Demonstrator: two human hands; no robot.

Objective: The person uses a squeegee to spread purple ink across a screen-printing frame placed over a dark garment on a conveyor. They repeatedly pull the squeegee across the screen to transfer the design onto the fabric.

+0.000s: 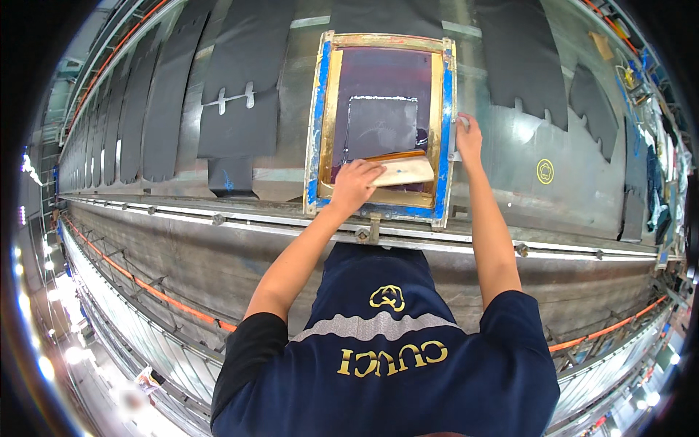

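As I watch remotely, the left hand (pixel 354 185) grasps the pale squeegee (pixel 405 170), which lies aslant over the near part of the framed screen (pixel 448 109) on the metal counter (pixel 502 193). The right hand (pixel 468 138) curls at the screen's right edge; I cannot tell whether it grips.

On the table (pixel 502 171) lies a frame (pixel 318 131); inside it, at 5 o'clock from its middle, sits a scraper (pixel 404 172), the left hand (pixel 354 186) on its 9 o'clock end. The right hand (pixel 468 138) is at the frame's 3 o'clock edge. Around the frame, sheets (pixel 244 65) lie at 9 to 10, 12, and 2 to 3 o'clock. At 6 o'clock, a rail (pixel 568 253) runs between frame and person (pixel 393 397).
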